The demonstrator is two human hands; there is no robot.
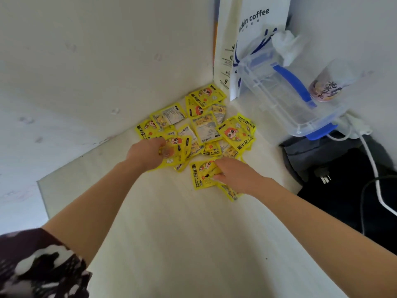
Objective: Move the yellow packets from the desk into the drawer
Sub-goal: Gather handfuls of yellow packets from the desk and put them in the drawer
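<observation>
Left hand point(148, 152) is reaching into the near-left edge of the heap of yellow packets point(199, 127), fingers curled down over a small bunch of them; the packets under it are lifting slightly off the desk point(171, 233), so it is gripping them. Right hand point(234, 175) is lying palm-down on the near-right edge of the heap, fingers bent and pinching the corner of one packet point(203, 176) that is showing its printed front; another packet is sticking out from beneath the wrist. Both forearms are stretching forward from the bottom of the view, converging on the pile, left arm bare below a dark patterned sleeve point(40, 267).

Heap is sitting in the far corner of the pale desk, where two white walls are meeting; packets are overlapping, some face up, some back up. Drawer is not appearing in this view.

Standing just right of the heap: a white paper coffee bag point(251, 39) against the wall, a clear plastic box with blue clips point(285, 97) tilting beside it, a cup with a printed label point(328, 87). Off the right edge of the desk, a dark bag point(335, 173) with a white cable point(371, 164) trailing over it.
</observation>
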